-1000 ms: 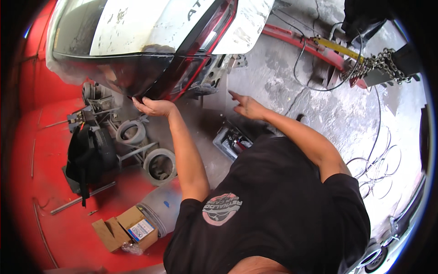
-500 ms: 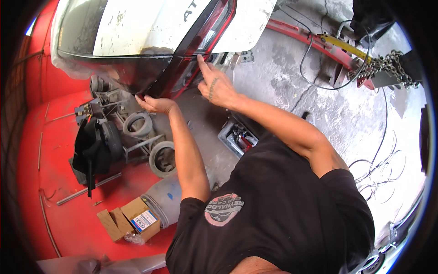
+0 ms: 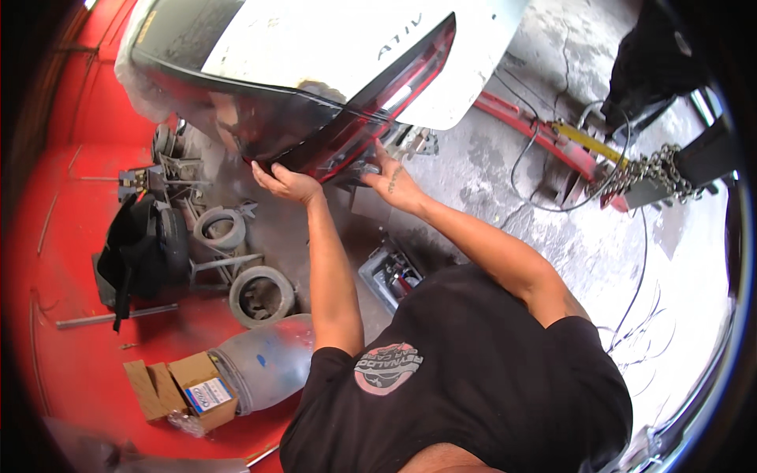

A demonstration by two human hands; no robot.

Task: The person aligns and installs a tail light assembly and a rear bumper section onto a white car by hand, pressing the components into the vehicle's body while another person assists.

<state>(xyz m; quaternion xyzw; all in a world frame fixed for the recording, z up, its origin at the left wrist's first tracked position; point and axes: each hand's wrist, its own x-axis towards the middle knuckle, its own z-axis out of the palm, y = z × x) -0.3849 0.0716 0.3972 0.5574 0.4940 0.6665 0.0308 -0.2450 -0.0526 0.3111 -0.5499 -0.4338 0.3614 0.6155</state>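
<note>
The back of a white car body (image 3: 260, 39) hangs over the top of the view, with a long red-and-black tail light (image 3: 402, 83) beside a dark glossy section (image 3: 292, 118). My left hand (image 3: 280, 180) is cupped with fingers curled up against the lower edge where dark section and light meet. My right hand (image 3: 393, 177) grips the light's lower end at its right side, some fingertips partly hidden. Bare metal brackets (image 3: 418, 140) show behind the light. Below, a grey bin of tools (image 3: 390, 276) sits near my body.
At left are tyres, wheels (image 3: 260, 296), metal stands and a black plastic piece (image 3: 130, 252) on red flooring. Cardboard (image 3: 189, 394) and a translucent drum (image 3: 264, 363) lie lower left. At right are a red-and-yellow frame tool (image 3: 579, 164), chain (image 3: 662, 169) and loose hoses (image 3: 643, 236).
My right hand rose from open air onto the tail light, then slid down to its lower end. My left hand stays at the lower edge. The view has shifted, moving the car rightward.
</note>
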